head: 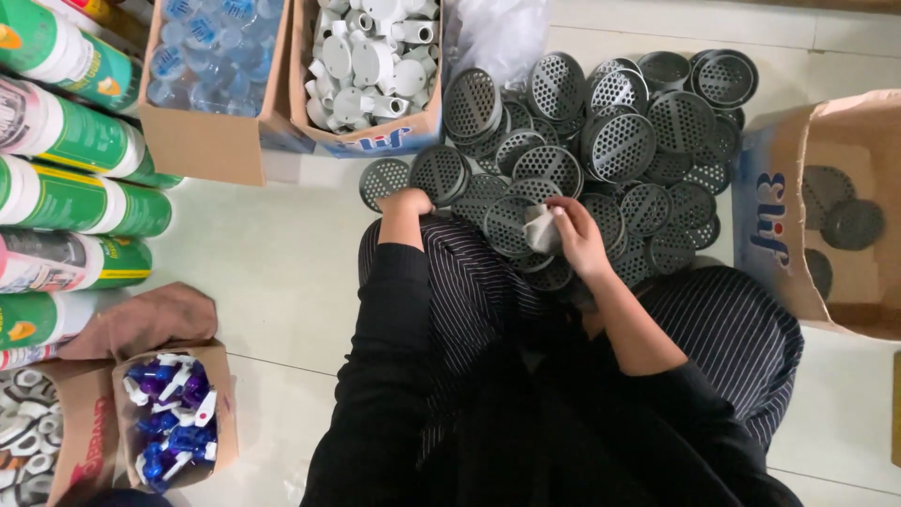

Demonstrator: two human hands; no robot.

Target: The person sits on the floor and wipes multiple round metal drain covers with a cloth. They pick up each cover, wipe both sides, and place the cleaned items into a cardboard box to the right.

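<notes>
Right hand [577,239] pinches a grey cloth [542,228] against a perforated grey disc [511,225]; left hand [405,203] closes on another disc's [439,174] edge. Steadying it would help wiping.

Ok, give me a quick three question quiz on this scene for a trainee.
1. True or false: the right hand holds a small grey cloth.
2. What lies heaped before the person: A) grey perforated discs B) blue bottles C) green cans?
3. What does the left hand touch?

Key: 1 true. 2 A. 3 A disc at the heap's edge.
</notes>
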